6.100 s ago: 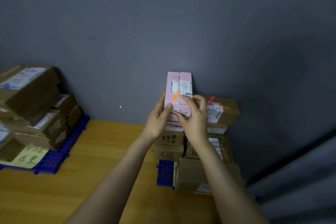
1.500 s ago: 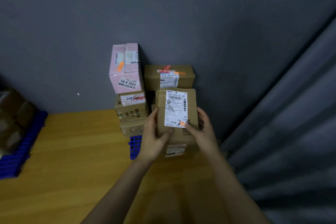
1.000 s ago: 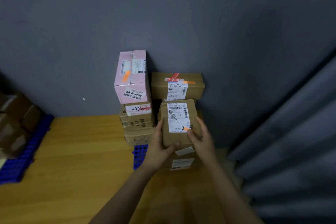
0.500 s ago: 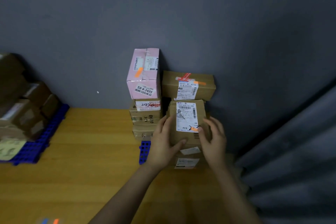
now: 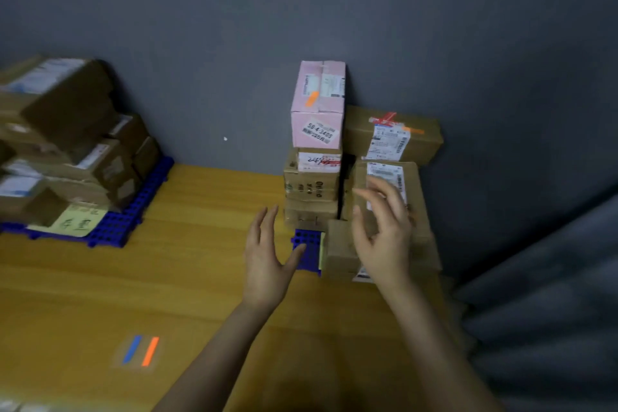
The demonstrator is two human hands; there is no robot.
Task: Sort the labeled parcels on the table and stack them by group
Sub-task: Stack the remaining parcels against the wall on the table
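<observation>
A brown labeled parcel lies on top of the front right stack. My right hand hovers in front of it with fingers spread and holds nothing. My left hand is open above the table, left of the stack. A pink box tops a column of brown boxes beside it. Another brown parcel with red tape sits behind, against the wall. The stacks rest on a blue pallet.
At the left, a second pile of brown parcels sits on a blue pallet with a yellow handwritten note. Blue and orange tape strips mark the wooden table. A grey wall stands behind, a dark curtain at the right.
Both hands held the brown parcel on the front right stack; now they have let go and drawn back, open. The view has shifted left, showing more of the left pile.
</observation>
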